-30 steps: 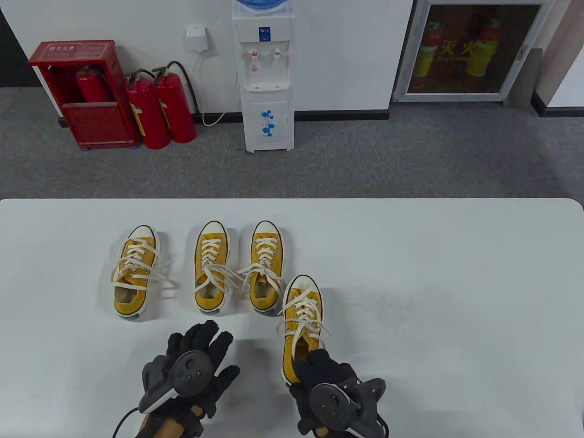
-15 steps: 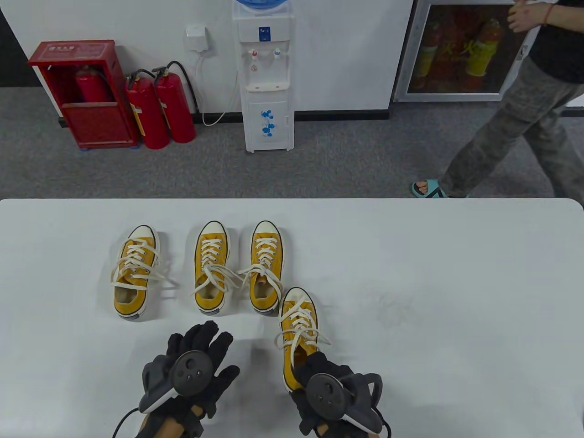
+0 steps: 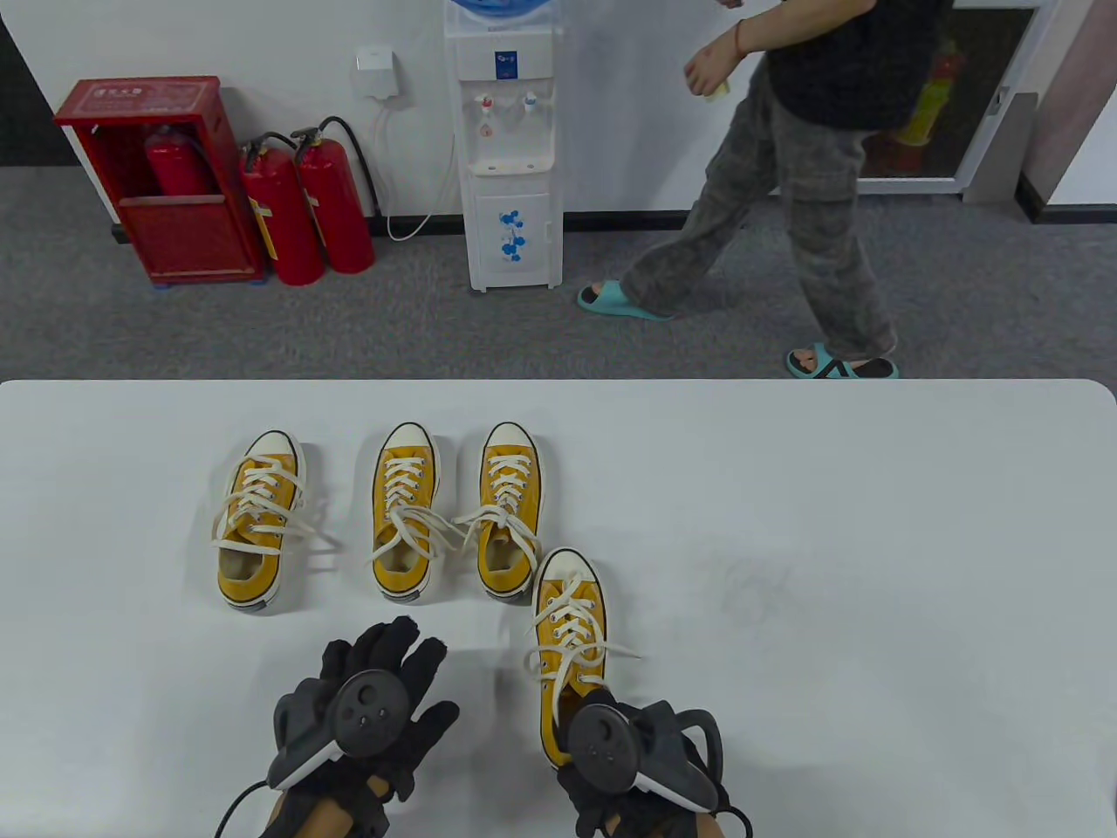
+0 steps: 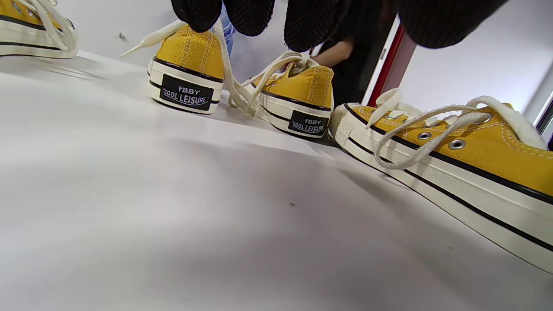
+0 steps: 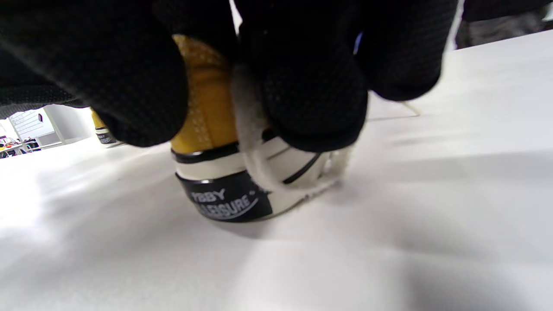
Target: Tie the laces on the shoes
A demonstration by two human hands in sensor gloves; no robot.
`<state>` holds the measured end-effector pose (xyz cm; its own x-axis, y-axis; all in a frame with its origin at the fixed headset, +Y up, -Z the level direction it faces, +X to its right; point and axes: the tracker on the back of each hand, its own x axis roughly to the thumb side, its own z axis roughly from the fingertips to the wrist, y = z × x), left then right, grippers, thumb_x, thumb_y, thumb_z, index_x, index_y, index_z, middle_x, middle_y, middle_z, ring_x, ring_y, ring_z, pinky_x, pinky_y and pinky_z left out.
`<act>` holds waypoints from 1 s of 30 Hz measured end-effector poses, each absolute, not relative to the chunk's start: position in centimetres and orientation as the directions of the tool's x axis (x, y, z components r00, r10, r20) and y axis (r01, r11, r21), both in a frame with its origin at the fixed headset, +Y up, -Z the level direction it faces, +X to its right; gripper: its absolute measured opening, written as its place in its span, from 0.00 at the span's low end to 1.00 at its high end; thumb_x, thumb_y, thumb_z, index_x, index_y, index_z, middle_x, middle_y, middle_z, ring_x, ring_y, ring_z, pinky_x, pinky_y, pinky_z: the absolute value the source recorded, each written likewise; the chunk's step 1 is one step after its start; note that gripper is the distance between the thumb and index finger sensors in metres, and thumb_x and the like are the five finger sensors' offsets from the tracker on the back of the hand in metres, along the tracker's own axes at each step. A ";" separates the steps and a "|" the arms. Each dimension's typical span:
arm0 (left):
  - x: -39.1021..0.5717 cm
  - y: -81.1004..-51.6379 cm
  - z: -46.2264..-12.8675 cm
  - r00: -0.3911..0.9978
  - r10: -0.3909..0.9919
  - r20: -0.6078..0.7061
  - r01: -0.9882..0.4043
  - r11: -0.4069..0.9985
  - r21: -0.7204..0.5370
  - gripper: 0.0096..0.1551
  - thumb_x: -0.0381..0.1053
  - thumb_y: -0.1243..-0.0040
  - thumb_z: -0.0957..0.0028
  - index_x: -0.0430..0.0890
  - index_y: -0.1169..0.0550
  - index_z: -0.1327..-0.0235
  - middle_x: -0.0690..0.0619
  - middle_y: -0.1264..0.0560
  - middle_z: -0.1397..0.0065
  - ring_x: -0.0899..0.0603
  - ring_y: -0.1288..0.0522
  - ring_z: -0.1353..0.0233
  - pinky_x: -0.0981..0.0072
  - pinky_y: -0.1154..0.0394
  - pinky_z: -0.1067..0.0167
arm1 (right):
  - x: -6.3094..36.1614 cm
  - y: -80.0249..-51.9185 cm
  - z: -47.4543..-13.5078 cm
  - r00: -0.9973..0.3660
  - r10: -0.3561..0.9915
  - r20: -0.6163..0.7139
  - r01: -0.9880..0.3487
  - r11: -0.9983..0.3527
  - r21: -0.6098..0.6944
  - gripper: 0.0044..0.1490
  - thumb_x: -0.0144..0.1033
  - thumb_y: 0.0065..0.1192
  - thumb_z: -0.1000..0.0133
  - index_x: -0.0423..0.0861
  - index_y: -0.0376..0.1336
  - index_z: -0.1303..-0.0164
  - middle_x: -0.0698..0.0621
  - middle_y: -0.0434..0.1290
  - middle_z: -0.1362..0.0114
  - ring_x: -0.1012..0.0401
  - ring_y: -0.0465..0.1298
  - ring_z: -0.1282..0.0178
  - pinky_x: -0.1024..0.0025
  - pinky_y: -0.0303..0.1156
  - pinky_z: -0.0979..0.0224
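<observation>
Right grip (image 3: 641,759) is clamped on the heel of the nearest yellow shoe (image 3: 569,637), which lies on the white desk (image 3: 873,567) with its toe pointing away and its laces (image 3: 576,642) loose. Left grip (image 3: 366,707) rests flat near the desk's front edge with fingers spread, holding nothing, just left of that shoe. Three more yellow shoes (image 3: 401,515) sit in a row further back, all with untied laces. Beyond the desk stand a water dispenser (image 3: 510,148) and red fire extinguishers (image 3: 305,209), and a passer-by (image 3: 785,175) in sandals walks across the carpet.

From the left wrist, the gloved fingertips (image 4: 248,15) hang at the top edge, not touching anything. Two heel patches (image 4: 186,93) read "BBY COOL LEISURE" in white on black. The nearest shoe (image 4: 453,168) lies at the right, side on, a lace loop drooping over its sole.

From the right wrist, the gloved fingers (image 5: 311,86) wrap the shoe's heel (image 5: 207,108) from above, with a lace (image 5: 255,151) pinned under them and looping down over the sole. The heel patch (image 5: 224,201) below shows "BBY" and part of "LEISURE".
</observation>
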<state>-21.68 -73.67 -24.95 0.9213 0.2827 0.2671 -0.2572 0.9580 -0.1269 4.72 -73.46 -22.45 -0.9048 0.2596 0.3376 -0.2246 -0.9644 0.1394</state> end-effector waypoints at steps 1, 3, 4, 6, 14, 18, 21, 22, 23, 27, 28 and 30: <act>-21.7 -73.7 -25.0 0.921 0.282 0.267 -0.257 0.958 -0.126 0.45 0.70 0.47 0.49 0.53 0.38 0.19 0.41 0.49 0.11 0.27 0.48 0.14 0.18 0.57 0.27 | 4.8 -73.4 -22.5 -0.904 0.268 0.334 -0.229 -0.961 0.152 0.27 0.49 0.77 0.54 0.51 0.77 0.48 0.50 0.72 0.35 0.58 0.84 0.53 0.49 0.75 0.37; -21.7 -73.7 -25.0 0.922 0.282 0.266 -0.257 0.958 -0.127 0.45 0.70 0.47 0.49 0.53 0.38 0.19 0.41 0.49 0.11 0.27 0.48 0.14 0.18 0.57 0.28 | 4.9 -73.4 -22.5 -0.903 0.272 0.333 -0.232 -0.960 0.156 0.27 0.50 0.77 0.54 0.51 0.77 0.47 0.51 0.72 0.35 0.58 0.83 0.52 0.49 0.74 0.36; -21.7 -73.7 -25.0 0.922 0.283 0.266 -0.257 0.958 -0.127 0.45 0.70 0.47 0.49 0.53 0.38 0.19 0.41 0.50 0.11 0.27 0.48 0.14 0.18 0.57 0.28 | 4.9 -73.4 -22.5 -0.900 0.281 0.333 -0.240 -0.957 0.161 0.27 0.49 0.77 0.54 0.51 0.77 0.47 0.51 0.72 0.34 0.58 0.83 0.52 0.49 0.74 0.36; -21.7 -73.7 -25.0 0.922 0.281 0.266 -0.256 0.958 -0.126 0.45 0.70 0.47 0.49 0.53 0.38 0.19 0.41 0.49 0.11 0.27 0.48 0.14 0.18 0.57 0.27 | 5.0 -73.3 -22.6 -0.898 0.284 0.335 -0.240 -0.956 0.168 0.27 0.50 0.76 0.54 0.51 0.77 0.46 0.51 0.71 0.34 0.58 0.83 0.51 0.49 0.74 0.36; -21.7 -73.5 -25.0 0.923 0.278 0.267 -0.256 0.960 -0.117 0.45 0.70 0.47 0.49 0.53 0.38 0.19 0.41 0.49 0.11 0.27 0.48 0.14 0.18 0.57 0.28 | 5.7 -72.0 -22.3 -0.891 0.298 0.343 -0.258 -0.953 0.158 0.29 0.50 0.75 0.53 0.55 0.76 0.41 0.50 0.71 0.30 0.56 0.82 0.48 0.47 0.72 0.34; -21.7 -73.5 -25.0 0.923 0.278 0.268 -0.256 0.960 -0.115 0.45 0.70 0.47 0.49 0.53 0.38 0.19 0.41 0.50 0.11 0.27 0.48 0.14 0.18 0.58 0.28 | 6.6 -70.4 -22.1 -0.878 0.330 0.348 -0.314 -0.944 0.103 0.29 0.51 0.74 0.53 0.56 0.77 0.41 0.50 0.71 0.27 0.55 0.82 0.46 0.46 0.72 0.33; -21.6 -73.4 -25.0 0.922 0.274 0.272 -0.252 0.961 -0.113 0.45 0.70 0.47 0.49 0.53 0.38 0.19 0.41 0.49 0.11 0.27 0.48 0.14 0.18 0.57 0.28 | 7.5 -69.4 -22.3 -0.858 0.396 0.328 -0.398 -0.915 0.064 0.29 0.52 0.73 0.52 0.55 0.77 0.41 0.49 0.71 0.26 0.53 0.81 0.42 0.44 0.70 0.32; -21.6 -73.4 -25.0 0.922 0.273 0.273 -0.251 0.961 -0.114 0.45 0.70 0.47 0.49 0.53 0.38 0.19 0.41 0.50 0.11 0.27 0.48 0.14 0.18 0.57 0.27 | 7.8 -69.2 -22.4 -0.856 0.408 0.318 -0.415 -0.908 0.049 0.28 0.51 0.72 0.51 0.55 0.77 0.41 0.49 0.71 0.26 0.52 0.81 0.41 0.43 0.70 0.31; -21.6 -73.4 -25.0 0.922 0.272 0.275 -0.249 0.962 -0.115 0.45 0.70 0.47 0.49 0.53 0.38 0.18 0.41 0.50 0.11 0.27 0.49 0.14 0.18 0.58 0.27 | 8.1 -68.8 -22.5 -0.856 0.421 0.298 -0.436 -0.900 0.018 0.28 0.51 0.71 0.51 0.54 0.77 0.41 0.49 0.72 0.27 0.51 0.81 0.41 0.43 0.69 0.31; -21.5 -73.4 -24.9 0.920 0.274 0.280 -0.252 0.961 -0.113 0.45 0.70 0.47 0.49 0.53 0.38 0.19 0.41 0.49 0.11 0.27 0.48 0.14 0.18 0.57 0.28 | 8.7 -67.4 -23.3 -0.864 0.433 0.259 -0.459 -0.887 -0.049 0.28 0.52 0.69 0.50 0.54 0.78 0.42 0.49 0.73 0.28 0.49 0.80 0.38 0.41 0.68 0.30; -21.5 -73.5 -24.9 0.920 0.273 0.282 -0.251 0.961 -0.113 0.45 0.70 0.47 0.49 0.53 0.38 0.19 0.41 0.50 0.11 0.27 0.48 0.14 0.18 0.57 0.28 | 8.8 -67.0 -23.5 -0.859 0.447 0.248 -0.476 -0.877 -0.068 0.28 0.52 0.69 0.50 0.53 0.78 0.42 0.48 0.74 0.28 0.49 0.80 0.37 0.41 0.67 0.29; -21.5 -73.5 -24.9 0.919 0.273 0.285 -0.251 0.962 -0.111 0.45 0.70 0.47 0.49 0.53 0.38 0.19 0.41 0.50 0.11 0.27 0.48 0.14 0.18 0.57 0.27 | 8.9 -66.5 -24.0 -0.850 0.475 0.227 -0.503 -0.860 -0.084 0.28 0.52 0.69 0.49 0.53 0.77 0.42 0.48 0.73 0.28 0.48 0.79 0.36 0.40 0.66 0.29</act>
